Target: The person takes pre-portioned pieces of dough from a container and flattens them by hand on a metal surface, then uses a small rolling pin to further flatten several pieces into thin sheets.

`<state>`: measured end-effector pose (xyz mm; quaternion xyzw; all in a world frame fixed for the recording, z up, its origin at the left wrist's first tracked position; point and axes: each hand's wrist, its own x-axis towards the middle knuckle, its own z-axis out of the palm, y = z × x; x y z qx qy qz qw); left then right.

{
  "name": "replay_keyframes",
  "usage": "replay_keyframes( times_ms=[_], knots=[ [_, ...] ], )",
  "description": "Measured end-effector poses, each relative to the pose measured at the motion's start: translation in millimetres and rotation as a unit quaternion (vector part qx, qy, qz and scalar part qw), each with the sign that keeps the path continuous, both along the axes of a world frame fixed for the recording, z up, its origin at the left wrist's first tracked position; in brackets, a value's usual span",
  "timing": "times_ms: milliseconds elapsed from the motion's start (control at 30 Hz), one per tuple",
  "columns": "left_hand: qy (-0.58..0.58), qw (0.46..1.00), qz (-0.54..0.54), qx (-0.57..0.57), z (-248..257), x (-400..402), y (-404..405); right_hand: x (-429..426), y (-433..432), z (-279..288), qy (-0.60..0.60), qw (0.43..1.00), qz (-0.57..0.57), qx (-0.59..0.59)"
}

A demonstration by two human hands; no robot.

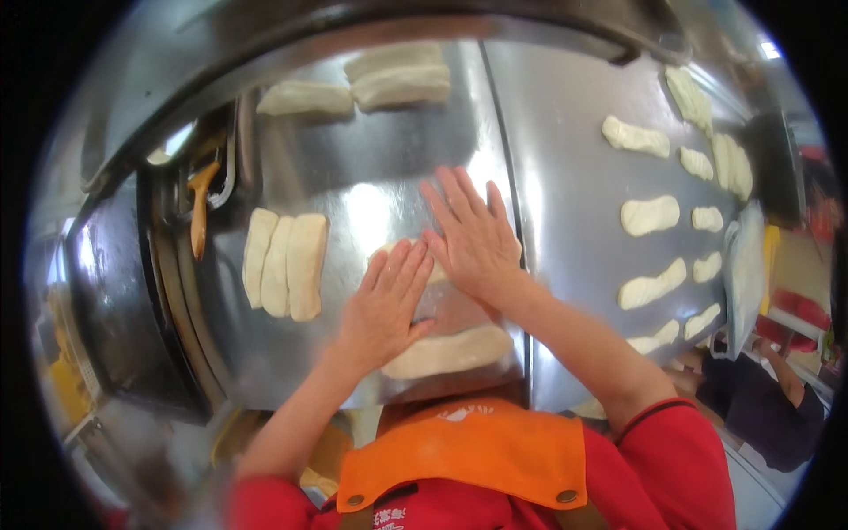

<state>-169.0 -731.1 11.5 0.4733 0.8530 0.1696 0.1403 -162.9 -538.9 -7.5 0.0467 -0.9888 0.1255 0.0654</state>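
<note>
Both my palms are laid flat on a strip of pale dough (pixel 438 270) on the steel worktop (pixel 371 179), hiding most of it. My left hand (pixel 391 308) covers its left part, fingers straight and pointing away from me. Over the right part lies my right hand (pixel 474 242), its fingers spread. Neither hand grips anything. Closer to my body, a second long dough strip (pixel 457 353) lies crosswise, just below my left thumb. Left of my hands, three dough strips (pixel 285 265) sit side by side.
Thicker dough pieces (pixel 401 79) lie at the back. A wooden-handled brush (pixel 200 209) rests at a metal container on the left. Beyond the worktop's seam (pixel 507 146), several small dough pieces (pixel 650 215) are spread out. Another person (pixel 762 404) is at the far right.
</note>
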Motion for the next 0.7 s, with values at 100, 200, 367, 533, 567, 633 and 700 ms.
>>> replay_keyframes(
  times_ms=[100,200,367,533,567,633,700],
  knots=[
    [0.011,1.0,0.013,0.009,1,-4,1,-8,0,1,-0.026,1.0,0.013,-0.005],
    [-0.031,0.999,0.02,0.033,11,-6,1,-18,13,-12,-0.005,0.995,0.021,-0.099],
    [-0.135,0.974,0.082,0.164,20,-23,0,-128,40,-1,0.053,0.888,-0.144,-0.434],
    [-0.105,0.953,0.152,0.24,24,-43,15,-159,20,-4,0.012,0.844,-0.273,-0.462],
    [-0.124,0.94,0.188,0.256,17,-47,11,-154,8,4,0.008,0.844,-0.268,-0.465],
    [-0.144,0.925,0.224,0.27,12,-59,8,-143,-7,13,-0.038,0.794,-0.206,-0.571],
    [-0.114,0.935,0.238,0.237,14,-77,13,-146,-4,5,-0.025,0.807,-0.208,-0.553]
  ],
)
